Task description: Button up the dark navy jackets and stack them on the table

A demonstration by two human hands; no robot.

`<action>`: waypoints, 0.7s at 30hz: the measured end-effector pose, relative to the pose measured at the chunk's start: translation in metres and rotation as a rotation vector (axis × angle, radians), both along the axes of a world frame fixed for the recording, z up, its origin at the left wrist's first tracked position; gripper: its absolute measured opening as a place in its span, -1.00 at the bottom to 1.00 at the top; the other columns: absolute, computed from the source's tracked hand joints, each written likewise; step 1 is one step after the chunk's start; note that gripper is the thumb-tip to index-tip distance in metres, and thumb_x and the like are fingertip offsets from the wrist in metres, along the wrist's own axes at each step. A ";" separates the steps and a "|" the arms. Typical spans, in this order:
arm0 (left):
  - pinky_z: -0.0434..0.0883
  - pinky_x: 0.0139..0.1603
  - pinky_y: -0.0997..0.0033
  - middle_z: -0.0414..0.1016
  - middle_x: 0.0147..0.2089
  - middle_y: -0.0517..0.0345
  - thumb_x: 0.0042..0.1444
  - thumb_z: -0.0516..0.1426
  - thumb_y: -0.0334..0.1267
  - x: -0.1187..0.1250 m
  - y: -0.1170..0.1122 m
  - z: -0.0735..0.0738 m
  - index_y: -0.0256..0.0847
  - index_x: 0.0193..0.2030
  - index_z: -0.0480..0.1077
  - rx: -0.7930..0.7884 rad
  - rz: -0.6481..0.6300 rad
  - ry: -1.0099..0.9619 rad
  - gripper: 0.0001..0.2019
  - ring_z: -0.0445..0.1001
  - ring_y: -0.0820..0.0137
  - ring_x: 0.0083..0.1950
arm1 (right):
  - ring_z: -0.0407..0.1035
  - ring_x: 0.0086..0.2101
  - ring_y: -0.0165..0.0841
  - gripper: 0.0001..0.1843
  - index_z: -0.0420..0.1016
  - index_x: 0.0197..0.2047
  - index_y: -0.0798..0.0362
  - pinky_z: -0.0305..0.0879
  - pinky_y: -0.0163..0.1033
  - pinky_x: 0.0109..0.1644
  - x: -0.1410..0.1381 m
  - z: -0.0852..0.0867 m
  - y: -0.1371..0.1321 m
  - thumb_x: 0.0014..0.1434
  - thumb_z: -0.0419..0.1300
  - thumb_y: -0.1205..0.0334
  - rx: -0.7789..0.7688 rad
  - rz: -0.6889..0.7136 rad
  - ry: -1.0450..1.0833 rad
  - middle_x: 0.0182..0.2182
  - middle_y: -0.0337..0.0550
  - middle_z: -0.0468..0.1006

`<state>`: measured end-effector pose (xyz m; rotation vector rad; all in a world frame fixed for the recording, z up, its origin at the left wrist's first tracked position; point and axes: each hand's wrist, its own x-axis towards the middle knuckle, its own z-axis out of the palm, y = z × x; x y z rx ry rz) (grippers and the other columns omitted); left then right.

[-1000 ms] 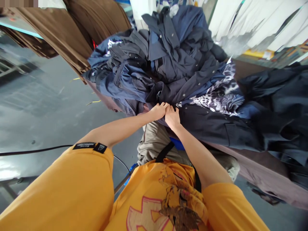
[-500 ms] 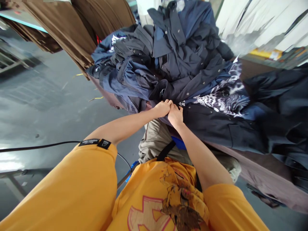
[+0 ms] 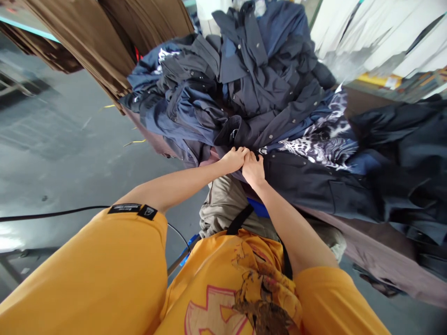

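Note:
A dark jacket (image 3: 307,184) with small snap buttons lies across the table's near edge, and its black-and-white printed lining shows beside the front panel. My left hand (image 3: 233,160) has its fingers bent down onto the jacket near the collar. Right against it, my right hand (image 3: 253,169) grips the same cloth with curled fingers. The fingertips of both hands touch or nearly touch, and the bit of cloth under them is hidden.
A heap of dark jackets (image 3: 258,70) rises just beyond my hands. Folded brown cloth (image 3: 101,51) hangs at the back left, white cloth (image 3: 380,28) at the back right. More dark garments (image 3: 412,153) lie to the right on the cloth-covered table (image 3: 377,256).
The view has shifted very slightly, so everything sits a little further left. Both hands keep their place on the jacket, with hardly any finger movement visible.

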<state>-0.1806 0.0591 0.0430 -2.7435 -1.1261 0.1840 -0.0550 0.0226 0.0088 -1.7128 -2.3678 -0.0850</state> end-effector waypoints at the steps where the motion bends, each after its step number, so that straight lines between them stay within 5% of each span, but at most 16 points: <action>1: 0.32 0.10 0.04 0.27 0.28 -0.30 0.32 -0.14 -0.42 0.000 0.001 0.001 -0.44 0.36 0.22 -0.002 -0.003 -0.002 -0.50 0.26 0.01 0.23 | 0.15 0.28 -0.03 -0.40 0.10 0.40 0.43 -0.03 0.20 0.31 0.000 -0.001 0.001 0.34 -0.21 0.44 0.001 -0.002 0.000 0.31 0.37 0.29; 7: 0.41 -0.09 0.16 0.31 0.19 -0.32 0.28 -0.05 -0.42 0.006 0.010 0.011 -0.48 0.25 0.33 -0.039 0.004 0.021 -0.57 0.34 0.06 0.13 | 0.22 0.24 -0.08 -0.43 0.16 0.36 0.38 -0.04 0.15 0.30 0.003 0.001 0.012 0.31 -0.17 0.46 -0.046 -0.019 0.085 0.24 0.34 0.38; 14: 0.43 -0.07 0.29 0.34 0.18 -0.24 0.16 0.12 -0.45 0.013 0.026 0.024 -0.41 0.18 0.41 -0.110 0.036 0.082 -0.58 0.40 0.13 0.09 | 0.40 0.04 -0.06 -0.58 0.35 0.17 0.28 0.07 0.06 0.20 0.003 0.018 0.021 0.33 -0.10 0.39 -0.103 -0.105 0.107 0.01 0.29 0.56; 21: 0.42 -0.02 0.16 0.27 0.27 -0.32 0.33 -0.14 -0.44 0.009 0.001 0.008 -0.47 0.33 0.24 -0.007 0.028 0.034 -0.53 0.31 0.05 0.20 | 0.18 0.27 -0.09 -0.43 0.12 0.38 0.38 -0.05 0.13 0.33 0.003 0.007 0.003 0.34 -0.17 0.45 -0.024 0.014 0.033 0.28 0.33 0.34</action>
